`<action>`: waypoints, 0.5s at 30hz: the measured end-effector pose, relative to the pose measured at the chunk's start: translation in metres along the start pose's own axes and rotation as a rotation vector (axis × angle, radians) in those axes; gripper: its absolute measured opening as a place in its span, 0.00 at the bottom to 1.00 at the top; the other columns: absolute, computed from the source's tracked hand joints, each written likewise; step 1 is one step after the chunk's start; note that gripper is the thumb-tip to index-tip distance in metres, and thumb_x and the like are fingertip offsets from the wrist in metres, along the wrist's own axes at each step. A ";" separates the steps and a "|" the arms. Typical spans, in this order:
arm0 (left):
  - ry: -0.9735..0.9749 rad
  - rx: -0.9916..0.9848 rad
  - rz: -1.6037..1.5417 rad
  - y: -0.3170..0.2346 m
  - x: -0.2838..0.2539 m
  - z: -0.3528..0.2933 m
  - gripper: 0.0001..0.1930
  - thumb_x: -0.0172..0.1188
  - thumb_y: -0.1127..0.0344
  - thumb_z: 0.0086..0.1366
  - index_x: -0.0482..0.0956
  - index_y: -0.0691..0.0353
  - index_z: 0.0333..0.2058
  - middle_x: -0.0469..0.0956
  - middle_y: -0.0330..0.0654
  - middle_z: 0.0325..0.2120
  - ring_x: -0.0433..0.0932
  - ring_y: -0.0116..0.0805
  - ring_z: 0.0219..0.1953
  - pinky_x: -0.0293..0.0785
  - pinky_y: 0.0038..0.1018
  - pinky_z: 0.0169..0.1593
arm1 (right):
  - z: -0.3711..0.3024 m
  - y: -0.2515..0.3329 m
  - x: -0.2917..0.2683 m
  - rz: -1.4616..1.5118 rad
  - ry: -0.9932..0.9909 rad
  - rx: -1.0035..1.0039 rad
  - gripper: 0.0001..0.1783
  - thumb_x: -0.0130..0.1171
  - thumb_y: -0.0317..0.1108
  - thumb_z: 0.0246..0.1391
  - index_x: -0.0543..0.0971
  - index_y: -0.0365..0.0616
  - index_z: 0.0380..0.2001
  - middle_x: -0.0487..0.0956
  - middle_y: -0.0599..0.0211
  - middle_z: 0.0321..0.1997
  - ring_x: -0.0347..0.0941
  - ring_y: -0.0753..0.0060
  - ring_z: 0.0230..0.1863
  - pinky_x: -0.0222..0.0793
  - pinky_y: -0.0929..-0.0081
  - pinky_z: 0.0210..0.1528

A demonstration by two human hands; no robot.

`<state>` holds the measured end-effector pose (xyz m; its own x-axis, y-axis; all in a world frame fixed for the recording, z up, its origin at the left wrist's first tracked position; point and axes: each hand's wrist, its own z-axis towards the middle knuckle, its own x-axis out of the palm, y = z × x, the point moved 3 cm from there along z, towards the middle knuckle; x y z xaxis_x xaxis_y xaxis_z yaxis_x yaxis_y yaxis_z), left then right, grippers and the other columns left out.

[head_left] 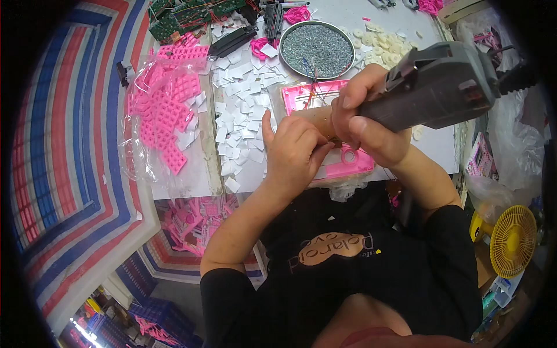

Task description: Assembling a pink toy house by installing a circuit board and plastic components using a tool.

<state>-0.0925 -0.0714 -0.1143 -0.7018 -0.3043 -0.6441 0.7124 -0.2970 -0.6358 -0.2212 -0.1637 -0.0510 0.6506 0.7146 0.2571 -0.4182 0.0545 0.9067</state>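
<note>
A dark grey electric screwdriver [438, 93] is gripped in my right hand [380, 139], fingers wrapped round its front part. Its tip is hidden behind my fingers, over a pink plastic casing [355, 164] on the table. Inside the casing lies a tan circuit board [316, 116], with thin coloured wires [313, 87] rising from its far end. My left hand [295, 148] is at the board's near left side, thumb and index finger pinched together close to the screwdriver's tip. What they pinch, if anything, is too small to make out.
A round tin of small screws [317, 51] stands beyond the casing. Left of it spread white paper pieces [241, 124] and pink keypads [162, 113] in clear plastic. Cream discs [380, 46] lie at the back right. A yellow fan [513, 242] is at the right.
</note>
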 end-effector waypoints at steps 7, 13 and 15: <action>-0.015 0.008 -0.019 0.001 0.001 0.000 0.11 0.74 0.64 0.50 0.77 0.53 0.25 0.74 0.36 0.29 0.76 0.40 0.41 0.47 0.60 0.66 | -0.002 -0.004 0.000 0.012 0.009 0.009 0.16 0.61 0.34 0.59 0.64 0.43 0.43 0.67 0.70 0.20 0.61 0.80 0.16 0.59 0.79 0.20; -0.005 0.008 -0.013 0.002 0.001 -0.001 0.11 0.73 0.63 0.51 0.77 0.53 0.26 0.73 0.36 0.29 0.76 0.40 0.41 0.48 0.60 0.66 | -0.002 -0.005 0.001 0.030 0.014 0.008 0.16 0.60 0.33 0.59 0.64 0.43 0.42 0.67 0.70 0.20 0.60 0.80 0.16 0.59 0.78 0.20; -0.005 0.007 -0.017 0.002 0.001 -0.001 0.11 0.73 0.63 0.51 0.77 0.53 0.26 0.73 0.36 0.29 0.75 0.41 0.41 0.49 0.60 0.66 | -0.001 -0.003 0.002 0.030 0.012 0.015 0.16 0.60 0.33 0.59 0.64 0.43 0.42 0.67 0.70 0.20 0.60 0.79 0.17 0.59 0.78 0.21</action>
<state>-0.0915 -0.0708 -0.1166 -0.7139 -0.3031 -0.6312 0.7002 -0.3081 -0.6440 -0.2193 -0.1613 -0.0540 0.6298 0.7244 0.2804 -0.4280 0.0224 0.9035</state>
